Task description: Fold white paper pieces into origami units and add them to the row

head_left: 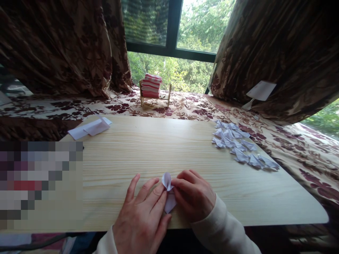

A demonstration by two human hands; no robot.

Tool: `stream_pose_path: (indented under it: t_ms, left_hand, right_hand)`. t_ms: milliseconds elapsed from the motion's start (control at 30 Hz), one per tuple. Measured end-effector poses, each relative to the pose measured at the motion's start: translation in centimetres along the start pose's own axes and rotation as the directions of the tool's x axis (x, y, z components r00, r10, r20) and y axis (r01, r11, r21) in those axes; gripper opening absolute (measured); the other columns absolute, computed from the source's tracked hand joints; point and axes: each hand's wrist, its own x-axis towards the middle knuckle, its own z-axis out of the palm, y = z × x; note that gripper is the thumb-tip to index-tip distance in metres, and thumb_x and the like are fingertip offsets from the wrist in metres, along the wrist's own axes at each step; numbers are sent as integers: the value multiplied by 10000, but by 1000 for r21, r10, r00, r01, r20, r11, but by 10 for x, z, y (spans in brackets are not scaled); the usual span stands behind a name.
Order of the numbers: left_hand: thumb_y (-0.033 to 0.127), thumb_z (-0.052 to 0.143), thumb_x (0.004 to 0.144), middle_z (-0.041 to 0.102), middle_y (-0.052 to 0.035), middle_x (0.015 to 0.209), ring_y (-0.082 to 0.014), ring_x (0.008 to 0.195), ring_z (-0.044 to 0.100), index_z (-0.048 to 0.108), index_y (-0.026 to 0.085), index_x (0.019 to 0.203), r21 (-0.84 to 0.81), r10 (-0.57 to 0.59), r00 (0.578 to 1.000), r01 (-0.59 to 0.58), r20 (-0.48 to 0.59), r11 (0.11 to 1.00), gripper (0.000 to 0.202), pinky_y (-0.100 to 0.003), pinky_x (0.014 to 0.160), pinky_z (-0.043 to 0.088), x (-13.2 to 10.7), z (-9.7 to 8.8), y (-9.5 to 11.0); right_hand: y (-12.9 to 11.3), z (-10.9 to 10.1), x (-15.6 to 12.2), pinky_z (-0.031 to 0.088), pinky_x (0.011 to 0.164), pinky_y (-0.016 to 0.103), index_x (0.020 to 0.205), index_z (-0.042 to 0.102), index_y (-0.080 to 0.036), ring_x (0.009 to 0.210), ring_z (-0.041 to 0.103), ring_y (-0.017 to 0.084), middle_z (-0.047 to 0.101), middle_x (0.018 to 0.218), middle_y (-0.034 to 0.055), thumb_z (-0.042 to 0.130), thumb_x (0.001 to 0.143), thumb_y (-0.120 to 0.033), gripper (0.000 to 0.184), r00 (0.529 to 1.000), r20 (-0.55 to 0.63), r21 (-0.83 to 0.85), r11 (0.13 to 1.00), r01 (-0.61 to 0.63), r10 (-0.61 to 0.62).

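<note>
A small piece of white paper (168, 192), partly folded, lies near the front edge of the pale wooden table (159, 148). My left hand (143, 215) rests flat on the table with its fingers stretched out, fingertips pressing the paper's left side. My right hand (194, 194) is curled, its fingers pinching the paper's right side, where one flap stands up. Most of the paper is hidden under both hands.
Several folded white paper pieces (239, 144) lie scattered at the table's right. A few white paper strips (90, 127) sit at the far left corner. A small wooden rack holding red-and-white striped pieces (152, 88) stands on the floral cloth by the window. Dark curtains hang on both sides.
</note>
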Motion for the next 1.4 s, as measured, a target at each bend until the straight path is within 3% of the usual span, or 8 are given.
stream_pose_path:
  t_ms: [333, 567, 733, 1033, 1267, 1400]
  left_hand:
    - [342, 573, 786, 628, -15, 1159, -219, 1110, 510, 582, 237, 1131, -80, 16, 1000, -14, 25, 997, 361, -458, 1082, 119, 9, -9, -2]
    - [366, 594, 772, 620, 6, 1171, -202, 1137, 496, 545, 245, 1173, -100, 99, 992, -92, 72, 991, 422, -428, 1101, 74, 9, -13, -10]
    - [371, 589, 774, 653, -2, 1110, -206, 1118, 510, 579, 229, 1133, -100, 101, 993, -95, 60, 990, 387, -429, 1101, 88, 9, -13, -10]
    - [391, 570, 782, 654, -2, 1098, -217, 1125, 498, 561, 238, 1154, -61, 128, 987, -122, 98, 991, 402, -452, 1093, 91, 9, -13, -12]
    - [395, 577, 774, 662, -9, 1064, -212, 1127, 494, 557, 231, 1152, -64, 159, 980, -152, 122, 986, 413, -459, 1093, 94, 12, -15, -15]
    - [409, 559, 780, 646, -20, 1091, -213, 1132, 487, 554, 235, 1154, -67, 172, 973, -163, 157, 984, 412, -458, 1090, 107, 14, -16, -16]
  right_hand:
    - [-4, -5, -4, 392, 613, 304, 796, 621, -191, 678, 431, 179, 522, 735, 53, 465, 773, -156, 161, 997, 70, -166, 985, 53, -42]
    - [2, -13, 2, 375, 572, 306, 812, 604, -188, 658, 420, 183, 523, 721, 50, 474, 712, -116, 179, 977, 168, -207, 964, 165, -131]
    - [3, -13, 3, 395, 599, 307, 761, 601, -182, 675, 436, 180, 539, 744, 52, 511, 713, -185, 102, 983, 139, -103, 985, 136, -121]
    - [6, -11, 4, 338, 538, 253, 677, 598, -184, 622, 459, 142, 573, 685, 32, 472, 818, -137, 195, 980, 26, -211, 957, 198, -197]
    - [7, -21, 12, 329, 535, 259, 668, 582, -171, 586, 426, 140, 556, 672, 40, 450, 784, -124, 182, 957, 124, -212, 935, 284, -263]
    - [8, -20, 14, 322, 542, 265, 649, 573, -176, 593, 429, 144, 568, 678, 39, 436, 785, -118, 201, 955, 125, -216, 932, 290, -268]
